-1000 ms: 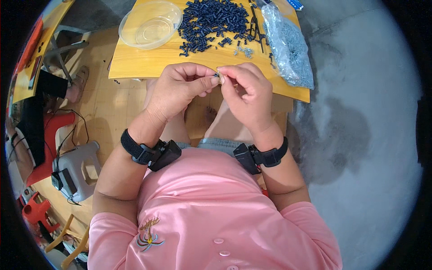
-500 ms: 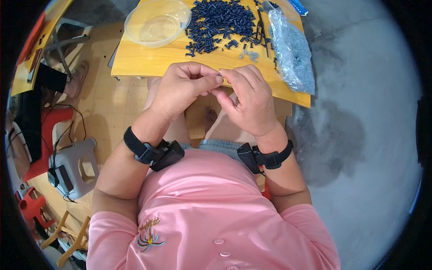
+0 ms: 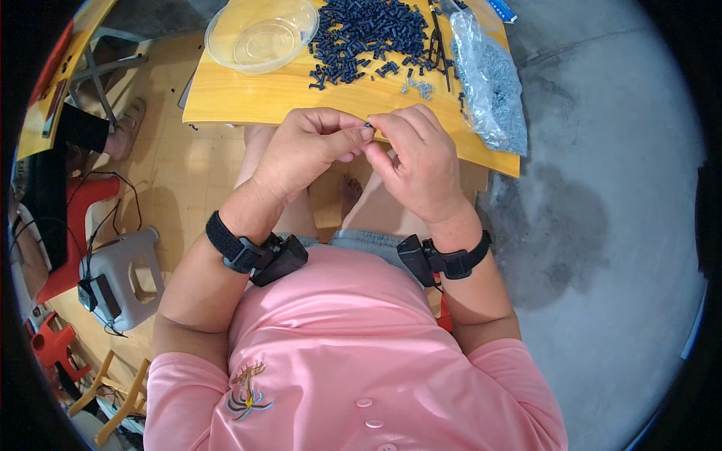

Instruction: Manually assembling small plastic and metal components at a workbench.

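While both hands meet just below the wooden board [image 3: 248,98], the left hand [image 3: 312,150] and right hand [image 3: 417,161] pinch one small dark piece [image 3: 368,125]. I'd keep fingertips steady, pressing straight.

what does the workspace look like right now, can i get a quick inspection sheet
surface: yellow wooden table, close in front of the person
job's things: tiny dark part pinched between both hands; pile of dark small parts
clutter: clear plastic bowl; clear bag of small parts; a few pale metal bits
grippers: left hand and right hand meet fingertip to fingertip
cables: black cable over the floor at left
surroundings: grey stool; red stool; concrete floor
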`<state>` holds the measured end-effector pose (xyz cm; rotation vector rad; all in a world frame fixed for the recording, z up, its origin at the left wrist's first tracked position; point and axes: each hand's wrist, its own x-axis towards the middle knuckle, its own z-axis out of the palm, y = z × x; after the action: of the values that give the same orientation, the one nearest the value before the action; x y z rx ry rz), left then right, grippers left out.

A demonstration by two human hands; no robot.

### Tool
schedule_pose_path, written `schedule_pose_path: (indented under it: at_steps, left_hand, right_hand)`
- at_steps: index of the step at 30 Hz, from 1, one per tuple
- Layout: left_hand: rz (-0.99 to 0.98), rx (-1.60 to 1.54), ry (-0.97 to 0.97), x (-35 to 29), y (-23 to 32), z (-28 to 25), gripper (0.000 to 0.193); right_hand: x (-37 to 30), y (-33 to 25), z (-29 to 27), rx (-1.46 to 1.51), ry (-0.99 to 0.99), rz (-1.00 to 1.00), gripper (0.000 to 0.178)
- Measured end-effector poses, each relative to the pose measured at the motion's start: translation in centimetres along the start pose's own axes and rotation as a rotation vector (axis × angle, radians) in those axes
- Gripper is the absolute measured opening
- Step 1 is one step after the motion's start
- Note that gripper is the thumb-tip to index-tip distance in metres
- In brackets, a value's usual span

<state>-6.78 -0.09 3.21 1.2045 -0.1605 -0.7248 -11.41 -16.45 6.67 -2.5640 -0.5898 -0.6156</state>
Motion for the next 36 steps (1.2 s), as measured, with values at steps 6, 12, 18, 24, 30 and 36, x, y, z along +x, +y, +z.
schedule_pose_path:
  at_steps: [6,12,18,24,30,36]
  left_hand:
    - [-0.008,0.036,0.022,-0.1,0.3,0.2,0.02]
    - [-0.047,0.129,0.024,-0.3,0.8,0.3,0.015]
    - [-0.017,0.249,0.048,-0.3,0.5,0.8,0.015]
    - [0.015,0.204,0.02,-0.1,0.5,0.6,0.015]
    - [-0.02,0.155,0.021,0.1,0.5,0.5,0.016]
    - [-0.039,-0.022,0.02,0.7,0.1,-0.4,0.018]
  right_hand:
    - [0.1,0.0,-0.2,0.043,0.02,0.035,0.021]
    - [0.2,0.3,-0.6,0.035,-0.067,-0.068,0.019]
    - [0.6,0.2,-1.4,0.041,-0.178,-0.129,0.017]
    - [0.4,0.4,-1.2,0.081,-0.138,-0.063,0.017]
    - [0.0,0.5,-0.6,0.065,-0.084,-0.035,0.017]
    - [0.5,0.5,0.0,0.022,-0.058,-0.041,0.017]
